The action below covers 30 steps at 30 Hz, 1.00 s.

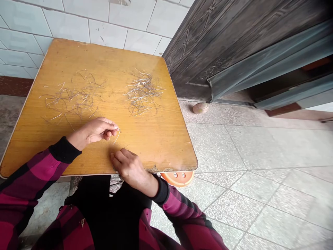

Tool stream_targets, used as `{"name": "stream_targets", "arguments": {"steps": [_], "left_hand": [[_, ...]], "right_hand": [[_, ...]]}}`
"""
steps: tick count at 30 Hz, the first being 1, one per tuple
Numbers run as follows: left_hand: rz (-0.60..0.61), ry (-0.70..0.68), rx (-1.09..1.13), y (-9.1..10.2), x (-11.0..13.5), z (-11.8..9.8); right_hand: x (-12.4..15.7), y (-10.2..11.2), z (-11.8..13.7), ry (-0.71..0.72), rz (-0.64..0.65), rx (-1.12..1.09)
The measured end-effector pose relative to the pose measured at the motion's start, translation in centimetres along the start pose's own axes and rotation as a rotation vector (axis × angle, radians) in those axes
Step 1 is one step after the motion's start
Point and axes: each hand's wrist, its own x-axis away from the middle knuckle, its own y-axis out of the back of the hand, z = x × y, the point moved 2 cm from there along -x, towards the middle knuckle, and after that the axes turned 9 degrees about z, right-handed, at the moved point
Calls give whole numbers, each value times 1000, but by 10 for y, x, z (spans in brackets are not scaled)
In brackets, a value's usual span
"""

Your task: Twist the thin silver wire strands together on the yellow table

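Observation:
My left hand is raised over the yellow wooden tabletop, its fingertips pinching a short, thin silver wire. My right hand rests near the table's front edge with its fingers curled, and a fine wire tip may show just beyond them. Its fingers hide whether it holds anything. Farther out lie a loose tangle of thin wires on the left and a denser heap of silver wire pieces on the right. Neither hand touches these piles.
A dark embossed metal door stands beyond the table's right side, and white wall tiles rise behind it. A small round stone lies on the speckled tile floor. An orange stool shows below the table's front corner.

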Motion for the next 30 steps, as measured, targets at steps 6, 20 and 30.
{"name": "stream_targets", "arguments": {"steps": [6,20,30], "left_hand": [[7,42,26,2,-2,1],[43,41,-94,5,-3,1],[-26,-317,-1005,-3,-2,-13]], "right_hand": [[0,-1,3,-11,-38,32],[-1,-8,-3,28,-73,52],[-5,-8,-9,9,-69,-1]]}}
